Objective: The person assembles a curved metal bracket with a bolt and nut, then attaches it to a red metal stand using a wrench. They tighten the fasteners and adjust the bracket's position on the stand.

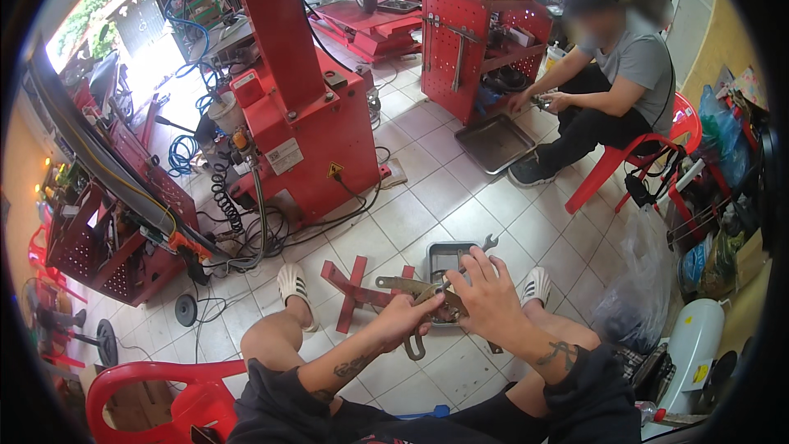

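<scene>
My left hand (401,321) is closed round a flat metal tool with holed, hinged-looking arms (393,283), above the floor between my knees. One curved, slotted arm of it hangs below my fingers. My right hand (496,296) meets the tool's middle with bent fingers, the thumb side pinching near the joint; what lies in that pinch is hidden. Under both hands stands a small metal tray (441,252) with parts in it, mostly covered. The jaw of an open-end wrench (491,242) shows past my right fingertips, its handle partly hidden.
A red metal stand (349,292) lies by my left foot. Ahead is a red lift post base (320,144) with cables and hoses around it. Another person sits on a red chair (686,127) at right, beside a drip tray (496,144) and red tool cart (444,57). Plastic bags (637,288) lie right.
</scene>
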Motion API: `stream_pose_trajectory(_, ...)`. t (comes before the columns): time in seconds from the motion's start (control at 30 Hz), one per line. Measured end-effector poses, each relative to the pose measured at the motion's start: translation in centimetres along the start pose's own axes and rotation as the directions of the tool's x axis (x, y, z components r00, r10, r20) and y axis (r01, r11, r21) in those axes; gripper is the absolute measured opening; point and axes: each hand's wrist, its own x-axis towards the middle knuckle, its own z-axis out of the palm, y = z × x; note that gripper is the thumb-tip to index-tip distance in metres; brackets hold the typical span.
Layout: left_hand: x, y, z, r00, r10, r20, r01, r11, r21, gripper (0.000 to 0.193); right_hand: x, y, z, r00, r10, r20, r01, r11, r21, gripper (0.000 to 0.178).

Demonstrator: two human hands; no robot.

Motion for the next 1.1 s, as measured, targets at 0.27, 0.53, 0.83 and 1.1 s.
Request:
stream_pose_trajectory(0.27,0.5,-2.8,0.1,0.997,0.053,0.053,-0.034,0.950,-0.311,0.032,1.1,1.0,0.1,0.985,-0.093,-0.147,0.091,0.996,-0.022,0.060)
stream_pose_trajectory(0.53,-0.1,-2.3,-0.5,0.979,0.052,0.196,0.035,0.908,-0.418,0.026,1.3,0.2,-0.1,0.978,-0.098,-0.182,0.104,0.994,0.020,0.054)
stream_pose_trajectory(0.83,-0.5,-2.1,-0.5,0.963,0.075,0.260,0.030,0.924,-0.380,0.024,1.7,-0.2,0.3,0.935,-0.148,-0.321,0.145,0.989,-0.034,0.045)
stream_pose_trajectory(1.1,-0.7,-3.3,-0.2,0.963,0.161,0.214,-0.091,0.948,-0.306,0.017,1.4,-0.2,0.3,0.853,-0.327,-0.407,0.276,0.944,-0.180,0.029)
